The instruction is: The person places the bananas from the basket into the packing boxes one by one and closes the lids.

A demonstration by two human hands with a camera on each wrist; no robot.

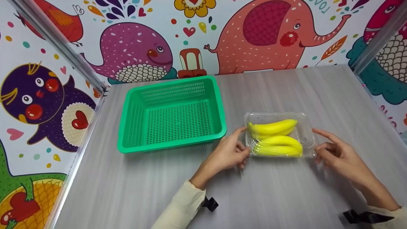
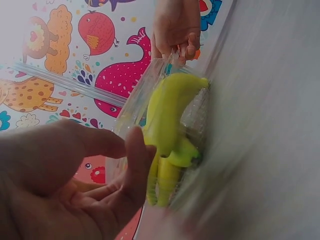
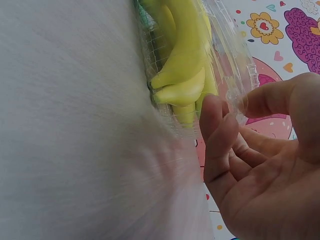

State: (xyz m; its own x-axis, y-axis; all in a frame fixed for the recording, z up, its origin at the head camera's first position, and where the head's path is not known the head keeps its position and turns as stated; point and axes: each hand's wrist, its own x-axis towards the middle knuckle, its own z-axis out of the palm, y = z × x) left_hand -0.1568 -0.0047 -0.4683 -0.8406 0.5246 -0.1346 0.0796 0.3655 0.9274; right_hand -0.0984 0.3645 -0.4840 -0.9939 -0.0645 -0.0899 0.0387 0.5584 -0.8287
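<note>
A clear plastic box (image 1: 306, 135) with yellow bananas (image 1: 274, 128) inside lies between my two hands, to the right of the green basket. At its left end, my left hand (image 1: 226, 154) grips the side between thumb and fingers. My right hand (image 1: 341, 159) pinches the opposite end, its index finger stretched along the far corner. In the right wrist view, the fingertips meet at the box's rim (image 3: 235, 97). The left wrist view shows the bananas (image 2: 167, 112) through the plastic, and part of the left thumb's contact is hard to make out.
A green perforated basket (image 1: 171, 147) with nothing in it stands on the grey wood-grain table (image 1: 133, 187), just left of the box. Walls printed with cartoon animals (image 1: 264, 38) close off the back and sides. A metal rail (image 1: 76, 159) runs along the left edge.
</note>
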